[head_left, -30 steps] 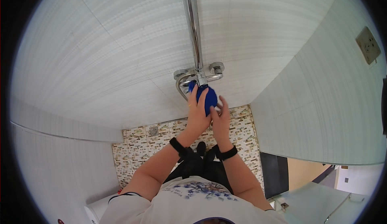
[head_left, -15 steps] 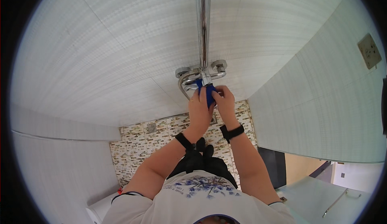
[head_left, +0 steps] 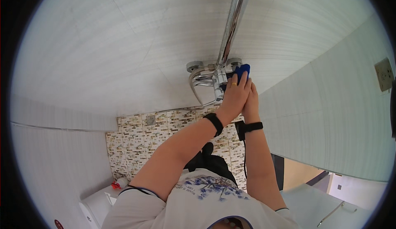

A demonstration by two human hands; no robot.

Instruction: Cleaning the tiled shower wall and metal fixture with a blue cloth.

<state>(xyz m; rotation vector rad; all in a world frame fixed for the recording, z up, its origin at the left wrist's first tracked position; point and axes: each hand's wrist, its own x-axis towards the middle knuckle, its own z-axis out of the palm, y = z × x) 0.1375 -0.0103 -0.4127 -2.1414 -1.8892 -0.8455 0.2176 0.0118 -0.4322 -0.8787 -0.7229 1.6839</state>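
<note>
A bunched blue cloth [head_left: 244,69] lies against the right side of a chrome shower mixer [head_left: 219,89] on the wall. My left hand [head_left: 236,96], with a ring on one finger, presses its fingers together over the cloth. Close against it on the right, my right hand [head_left: 252,104] also grips the cloth. Its fingers are partly hidden behind the left hand. From the mixer a chrome riser pipe [head_left: 232,31] runs upward, and a flexible metal hose [head_left: 192,84] loops down on its left.
Pale tiled walls stand ahead and at the right, where a socket plate [head_left: 384,74] is mounted. Below is a mosaic floor [head_left: 142,146] with a square drain [head_left: 151,119]. A white fixture [head_left: 97,206] stands at lower left, and a glass panel with a handle [head_left: 330,214] at lower right.
Both hands and the cloth have moved from the front of the mixer to its right side. The view has shifted, so the mixer and pipe now appear farther right and tilted.
</note>
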